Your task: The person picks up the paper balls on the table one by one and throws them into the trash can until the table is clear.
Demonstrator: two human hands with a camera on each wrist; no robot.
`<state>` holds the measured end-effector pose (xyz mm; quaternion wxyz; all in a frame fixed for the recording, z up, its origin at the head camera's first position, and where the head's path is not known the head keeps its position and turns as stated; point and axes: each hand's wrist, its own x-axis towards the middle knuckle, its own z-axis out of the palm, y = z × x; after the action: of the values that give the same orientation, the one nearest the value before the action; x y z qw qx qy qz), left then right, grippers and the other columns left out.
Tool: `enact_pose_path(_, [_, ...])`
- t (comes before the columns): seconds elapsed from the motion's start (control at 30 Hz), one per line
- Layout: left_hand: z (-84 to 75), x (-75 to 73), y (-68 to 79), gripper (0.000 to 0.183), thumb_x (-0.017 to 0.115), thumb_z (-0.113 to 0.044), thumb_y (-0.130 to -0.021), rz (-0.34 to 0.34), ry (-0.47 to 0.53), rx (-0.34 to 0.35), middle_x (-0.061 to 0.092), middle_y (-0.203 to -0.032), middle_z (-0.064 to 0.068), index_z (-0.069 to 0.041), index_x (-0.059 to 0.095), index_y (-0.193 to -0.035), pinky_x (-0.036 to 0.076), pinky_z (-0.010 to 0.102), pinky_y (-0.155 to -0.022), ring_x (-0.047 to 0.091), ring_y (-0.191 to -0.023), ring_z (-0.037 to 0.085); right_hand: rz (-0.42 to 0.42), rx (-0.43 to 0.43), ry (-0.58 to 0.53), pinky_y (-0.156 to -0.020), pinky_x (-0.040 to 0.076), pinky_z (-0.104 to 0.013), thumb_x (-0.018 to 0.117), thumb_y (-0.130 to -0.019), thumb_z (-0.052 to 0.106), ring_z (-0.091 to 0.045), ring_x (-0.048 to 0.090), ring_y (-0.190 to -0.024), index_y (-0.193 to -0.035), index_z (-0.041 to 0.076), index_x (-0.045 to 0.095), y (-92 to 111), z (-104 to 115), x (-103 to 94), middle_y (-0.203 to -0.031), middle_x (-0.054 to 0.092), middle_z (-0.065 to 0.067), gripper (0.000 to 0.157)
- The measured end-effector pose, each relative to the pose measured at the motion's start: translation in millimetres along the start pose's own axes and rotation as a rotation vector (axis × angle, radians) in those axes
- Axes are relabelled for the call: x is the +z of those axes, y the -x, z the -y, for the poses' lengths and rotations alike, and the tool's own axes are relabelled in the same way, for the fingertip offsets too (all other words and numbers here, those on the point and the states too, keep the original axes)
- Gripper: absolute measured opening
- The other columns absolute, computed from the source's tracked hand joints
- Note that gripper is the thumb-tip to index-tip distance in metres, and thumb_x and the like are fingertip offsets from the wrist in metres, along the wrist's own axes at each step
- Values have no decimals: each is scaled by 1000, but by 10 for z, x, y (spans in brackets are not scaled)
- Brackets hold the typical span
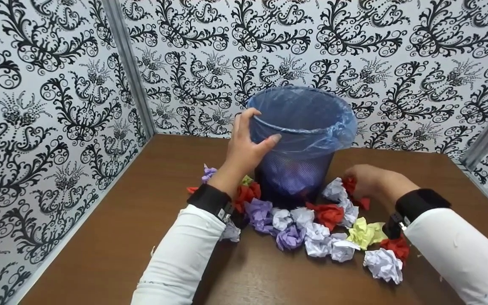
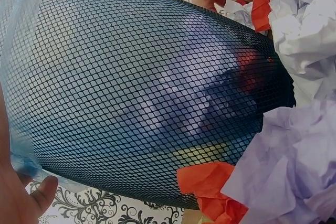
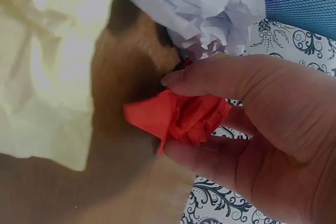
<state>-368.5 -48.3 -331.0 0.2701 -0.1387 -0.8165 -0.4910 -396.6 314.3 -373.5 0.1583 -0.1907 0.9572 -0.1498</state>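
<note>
A dark mesh wastebasket [image 1: 297, 173] with a thin blue bin liner [image 1: 341, 131] folded over its rim stands at the back of the table. My left hand [image 1: 244, 146] grips its upper left side, thumb and fingers spread around the lined rim. Through the mesh, crumpled paper [image 2: 194, 93] shows in the lower part. To the right of the basket, my right hand [image 1: 369, 180] pinches a crumpled red paper ball [image 3: 197, 119] between thumb and fingers, low by the tabletop. A white paper ball [image 3: 210, 14] lies beside that hand.
Several white, purple, red and yellow paper balls crowd around the basket's front, among them a purple one [image 1: 290, 237], a yellow one [image 1: 364, 233] and a white one [image 1: 384, 265]. Patterned wall panels [image 1: 210, 63] stand behind and beside the brown table [image 1: 112, 228].
</note>
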Motion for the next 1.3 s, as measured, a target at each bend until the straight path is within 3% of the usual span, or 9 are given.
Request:
enact_pose_path(0.33, [-10, -1, 2, 81, 73, -72, -74, 3, -1, -14, 43, -145, -5, -38, 42, -140, 50, 55, -99, 50, -126, 19, 37, 32, -3, -52, 54, -30, 59, -72, -11, -20, 70, -56, -88, 4, 68, 30, -48, 19, -74, 70, -8, 24])
enact_pose_path(0.67, [-21, -13, 7, 78, 74, -68, -75, -2, -2, -1, 44, -144, -4, -39, 42, -139, 49, 54, -100, 50, -127, 20, 22, 21, -29, -54, 57, -32, 62, -69, -10, -19, 70, -59, -82, 2, 65, 116, -9, -105, -75, 67, -7, 18])
enact_pose_path(0.87, [-31, -14, -5, 74, 75, -64, -76, -10, -11, 18, 47, -137, -1, -37, 43, -137, 51, 48, -96, 53, -120, 19, 23, 5, -50, -61, 62, -35, 67, -74, -8, -20, 72, -64, -93, -1, 64, 229, 34, -348, -88, 68, -14, 20])
enact_pose_path(1.1, [-32, -21, -3, 75, 75, -67, -75, -2, 0, 3, 46, -140, -3, -39, 42, -137, 50, 49, -97, 51, -123, 19, -81, -49, 25, -61, 62, -34, 68, -76, -4, -20, 70, -66, -89, 2, 68, 344, 117, -752, -87, 72, -12, 14])
enact_pose_path(1.3, [-8, -14, -2, 77, 75, -68, -75, 3, 5, 3, 45, -142, -3, -37, 43, -138, 50, 51, -98, 51, -125, 20, -178, -27, 47, -62, 59, -33, 72, -79, 2, -23, 69, -71, -90, 4, 68, 492, 355, -1157, -88, 70, -11, 11])
